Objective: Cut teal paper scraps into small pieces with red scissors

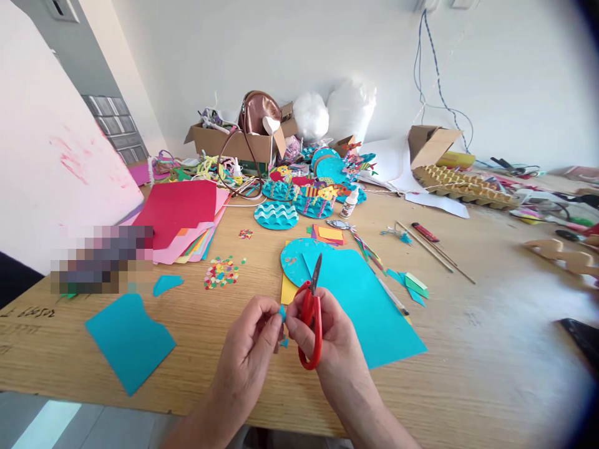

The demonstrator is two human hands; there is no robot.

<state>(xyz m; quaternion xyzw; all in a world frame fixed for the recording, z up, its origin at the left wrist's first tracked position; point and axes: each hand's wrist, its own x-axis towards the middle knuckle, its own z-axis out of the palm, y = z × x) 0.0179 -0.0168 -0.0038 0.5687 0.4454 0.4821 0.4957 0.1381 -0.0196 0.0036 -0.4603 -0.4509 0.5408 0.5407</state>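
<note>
Between thumb and fingers, my left hand (253, 340) pinches a tiny piece of blue paper (282, 313). My right hand (330, 327) is closed around red-handled scissors (311, 312), whose blades point up and away from me. Its thumb and finger come close to the same blue piece; I cannot tell if they touch it. Another small blue scrap (284, 342) shows just below the left fingers. Beyond the right hand lies a large blue sheet (365, 305), partly over a round blue disc (292, 259). A cut blue sheet (131, 340) with a wavy edge lies to the left.
Paper dots (223, 272) are scattered left of centre, near stacked coloured sheets (180, 209). Decorated blue paper crafts (299, 193) and a glue bottle (349, 202) stand farther back. A cardboard box (234, 142) is against the wall. Thin sticks (428, 249) and a phone (580, 340) lie to the right.
</note>
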